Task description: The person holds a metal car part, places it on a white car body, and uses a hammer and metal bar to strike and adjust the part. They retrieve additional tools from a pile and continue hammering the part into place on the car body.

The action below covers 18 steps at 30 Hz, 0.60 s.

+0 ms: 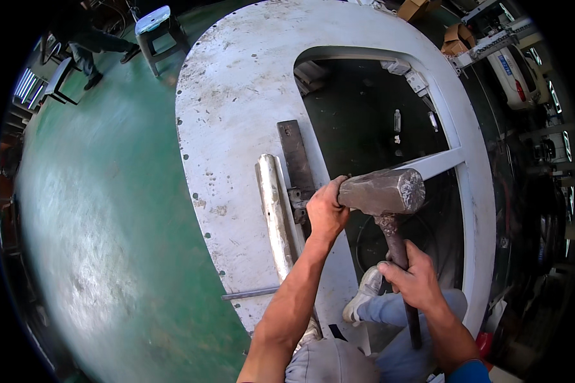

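Note:
My right hand (415, 277) is wrapped around the dark handle of a sledgehammer (384, 191), and its lower end points down past my knee. The heavy, worn steel head lies sideways above the opening in a large white metal panel (223, 83). My left hand (328, 207) is closed right at the left end of the hammer head; its fingertips are hidden, so what they grip cannot be made out. Beside that hand, on the panel, are a dented silvery metal tube (273, 204) and a dark flat steel bar (292, 150) with a small bracket (298, 201) near its lower end.
A thin metal strip (249, 293) juts over the panel's left edge. Green floor (108, 223) stretches to the left, with a stool (160, 38) and a walking person (89, 45) farther off. Cardboard boxes (457, 39) and a white vehicle (514, 76) stand at the far right.

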### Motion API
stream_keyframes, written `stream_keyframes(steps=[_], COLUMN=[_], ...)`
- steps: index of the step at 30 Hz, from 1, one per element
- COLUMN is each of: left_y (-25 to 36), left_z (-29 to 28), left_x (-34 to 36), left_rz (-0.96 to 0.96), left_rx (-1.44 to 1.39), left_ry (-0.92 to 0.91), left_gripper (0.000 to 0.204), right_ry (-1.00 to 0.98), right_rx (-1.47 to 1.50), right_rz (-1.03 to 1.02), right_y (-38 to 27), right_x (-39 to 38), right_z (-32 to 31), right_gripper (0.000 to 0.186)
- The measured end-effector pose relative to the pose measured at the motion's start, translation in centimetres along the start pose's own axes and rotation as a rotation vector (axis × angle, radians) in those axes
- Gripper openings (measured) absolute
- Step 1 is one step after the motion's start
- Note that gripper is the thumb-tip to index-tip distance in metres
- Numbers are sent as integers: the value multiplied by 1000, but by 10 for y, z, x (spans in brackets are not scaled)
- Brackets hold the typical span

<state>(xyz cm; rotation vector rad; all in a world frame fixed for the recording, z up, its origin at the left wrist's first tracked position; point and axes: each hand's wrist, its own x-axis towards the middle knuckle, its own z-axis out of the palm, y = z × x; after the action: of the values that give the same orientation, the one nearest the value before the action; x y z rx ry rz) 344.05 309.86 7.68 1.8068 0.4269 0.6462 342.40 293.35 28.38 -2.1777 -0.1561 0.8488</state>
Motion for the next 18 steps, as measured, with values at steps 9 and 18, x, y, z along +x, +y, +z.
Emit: stream_keyframes(steps=[9,18], left_y=[1,1], left_z=[-3,-3], left_x=[2,3], left_rz=[-50,-87], left_rx=[131,40], left_ry=[-81,-85], left_gripper=[43,31], right_ry=[-46,-73], right_rx=[186,264], right_rz=[67,-12], right_y=[7,20], right_x=[3,4], right_z=[7,6], right_gripper=[26,20])
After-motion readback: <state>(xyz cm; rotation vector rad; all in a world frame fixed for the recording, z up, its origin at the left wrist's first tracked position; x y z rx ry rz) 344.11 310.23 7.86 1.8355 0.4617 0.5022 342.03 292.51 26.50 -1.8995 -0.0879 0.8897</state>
